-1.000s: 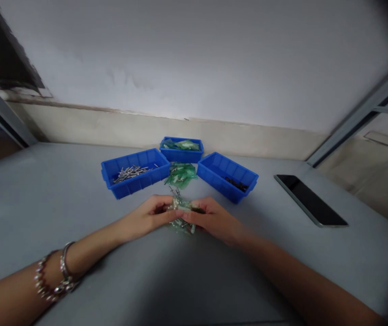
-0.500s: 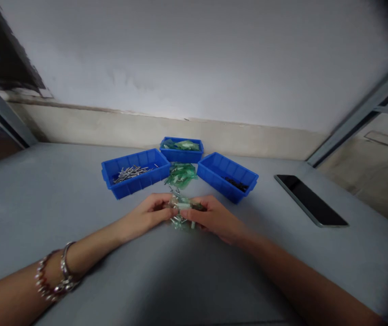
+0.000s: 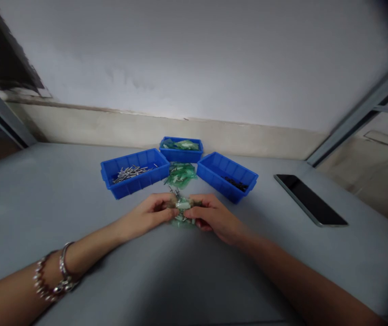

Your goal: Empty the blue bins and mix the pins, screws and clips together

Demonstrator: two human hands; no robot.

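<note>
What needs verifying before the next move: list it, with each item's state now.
1. Both hands on the held bag: ok; left hand and right hand grip it from either side.
2. Bag closed: cannot tell; fingers cover much of it.
3. Pins at its far end inside it: cannot tell.
4. Rods within the left bin: ok.
5. Dark parts within the right bin: ok.
6. Phone apart from both hands: ok.
</note>
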